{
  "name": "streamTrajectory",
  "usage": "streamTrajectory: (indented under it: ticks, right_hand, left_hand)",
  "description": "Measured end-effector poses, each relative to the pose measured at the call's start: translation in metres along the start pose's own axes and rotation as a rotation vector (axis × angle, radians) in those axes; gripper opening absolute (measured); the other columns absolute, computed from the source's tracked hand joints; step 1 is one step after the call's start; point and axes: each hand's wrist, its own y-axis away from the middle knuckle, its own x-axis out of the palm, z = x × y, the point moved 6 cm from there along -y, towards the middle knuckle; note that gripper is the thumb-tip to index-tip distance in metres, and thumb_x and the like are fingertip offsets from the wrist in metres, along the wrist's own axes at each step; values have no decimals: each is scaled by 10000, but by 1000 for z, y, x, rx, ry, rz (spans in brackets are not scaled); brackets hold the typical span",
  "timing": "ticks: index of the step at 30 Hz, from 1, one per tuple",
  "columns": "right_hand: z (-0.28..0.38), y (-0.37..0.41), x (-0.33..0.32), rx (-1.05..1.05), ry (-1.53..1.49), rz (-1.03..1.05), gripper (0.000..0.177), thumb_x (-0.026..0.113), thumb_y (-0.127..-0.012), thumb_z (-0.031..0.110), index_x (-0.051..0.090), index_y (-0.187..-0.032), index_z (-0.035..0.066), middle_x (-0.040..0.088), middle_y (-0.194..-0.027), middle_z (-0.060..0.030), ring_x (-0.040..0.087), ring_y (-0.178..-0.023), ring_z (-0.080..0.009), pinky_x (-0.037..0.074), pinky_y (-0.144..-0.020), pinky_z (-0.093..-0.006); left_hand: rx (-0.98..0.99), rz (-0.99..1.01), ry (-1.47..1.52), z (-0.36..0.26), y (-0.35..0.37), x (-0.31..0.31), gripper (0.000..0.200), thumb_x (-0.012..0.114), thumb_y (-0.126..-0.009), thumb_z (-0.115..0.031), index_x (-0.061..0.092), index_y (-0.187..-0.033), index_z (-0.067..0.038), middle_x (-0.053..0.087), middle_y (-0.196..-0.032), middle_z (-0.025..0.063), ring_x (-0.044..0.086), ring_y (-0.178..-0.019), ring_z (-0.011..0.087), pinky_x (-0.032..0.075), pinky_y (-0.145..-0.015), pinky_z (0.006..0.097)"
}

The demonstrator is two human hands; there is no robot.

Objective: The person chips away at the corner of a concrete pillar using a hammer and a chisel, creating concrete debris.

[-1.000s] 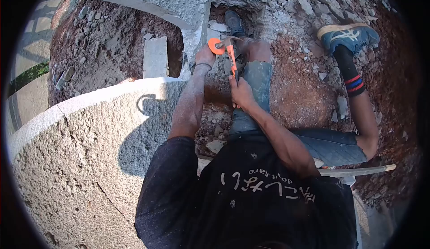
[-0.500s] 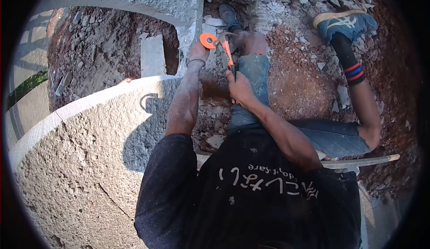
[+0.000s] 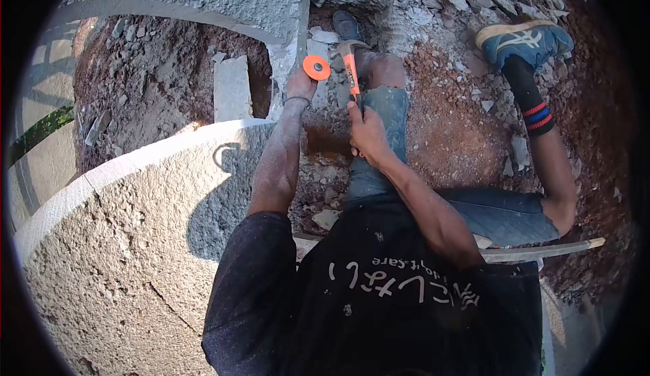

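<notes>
My left hand [image 3: 300,86] is wrapped round a chisel [image 3: 317,67] with a round orange hand guard; its dark struck end shows in the middle of the disc. The chisel's blade is hidden below the guard, beside the corner of the rough wall. In my right hand [image 3: 368,132] is a claw hammer [image 3: 351,73] with an orange and black handle. The hammer's metal head is a short way right of the disc, apart from it, above my lower leg.
A rough plastered wall [image 3: 156,227] curves along the left. Concrete rubble [image 3: 487,0] and reddish soil [image 3: 453,132] spread to the right. A flat slab [image 3: 231,88] lies beyond the wall. A wooden strip [image 3: 548,249] lies beside my bent leg.
The hammer head has moved right and up, away from the chisel's end, with my right hand shifting slightly right. My left hand stays nearly where it was.
</notes>
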Motion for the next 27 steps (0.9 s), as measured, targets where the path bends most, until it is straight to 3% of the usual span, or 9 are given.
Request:
streamTrajectory:
  ticks: [3, 8, 12, 13, 15, 20, 24, 26, 27]
  right_hand:
    - [73, 16, -83, -149, -517, -227, 367, 443, -961, 415, 429, -876, 58, 388, -545, 3, 387, -377, -98, 343, -318, -255]
    - [86, -31, -148, -697, -1202, -406, 362, 423, -970, 401, 407, -827, 68, 409, -548, -27, 439, -422, -130, 415, -396, -301]
    - [-35, 1, 39, -211, 424, -93, 445, 447, -946, 422, 514, -966, -18, 536, -612, -123, 570, -463, -183, 450, -416, -347]
    - [-13, 10, 26, -202, 412, -107, 445, 447, -946, 422, 514, -966, -18, 536, -612, -123, 570, -463, -183, 450, -416, -347]
    - [17, 18, -4, 43, -139, 4, 465, 444, -948, 438, 496, -992, -22, 505, -603, -78, 518, -402, -149, 391, -339, -313]
    - [132, 28, -134, -402, -739, -371, 414, 399, -976, 429, 425, -851, 35, 393, -576, 2, 360, -388, -76, 359, -364, -245]
    - [76, 18, -99, -278, -999, -578, 444, 390, -973, 423, 445, -828, 7, 522, -650, -114, 542, -496, -241, 483, -509, -388]
    - [-25, -1, 16, 35, 447, 123, 502, 409, -951, 380, 516, -1109, -83, 603, -927, -334, 602, -897, -478, 425, -870, -511]
    - [-25, 5, 11, 40, 439, 115, 502, 409, -951, 380, 516, -1109, -83, 603, -927, -334, 602, -897, -478, 425, -870, -511]
  left_hand:
    - [-100, 56, -118, 10, 18, 7, 303, 623, -789, -279, 603, -1007, -70, 639, -981, 186, 605, -927, 387, 495, -768, 487]
    - [-74, 28, -89, 12, 14, 11, 324, 624, -787, -292, 604, -1021, -69, 642, -970, 199, 606, -928, 387, 495, -770, 486]
    - [-59, 79, -103, 15, 12, 17, 321, 620, -788, -289, 604, -1028, -77, 641, -979, 192, 605, -932, 385, 494, -771, 486]
    - [-42, 88, -109, 12, 12, 19, 321, 620, -788, -289, 604, -1028, -77, 641, -979, 192, 605, -932, 385, 494, -771, 486]
    - [-51, 15, -119, 14, 10, 18, 310, 618, -787, -283, 608, -1022, -81, 640, -982, 188, 604, -932, 384, 493, -770, 486]
    - [-32, 43, -87, 21, 11, 20, 290, 628, -781, -271, 613, -990, -70, 640, -964, 193, 606, -916, 387, 492, -763, 489]
    - [-43, 15, -96, 16, 16, 9, 277, 627, -781, -252, 612, -990, -71, 638, -963, 192, 603, -905, 389, 490, -756, 491]
    - [-39, 38, -106, 10, 20, 15, 273, 625, -781, -245, 613, -991, -71, 638, -960, 191, 603, -900, 390, 490, -751, 492]
    - [13, 2, -34, 11, 24, 15, 272, 625, -780, -245, 613, -989, -72, 637, -956, 191, 603, -898, 389, 489, -750, 491]
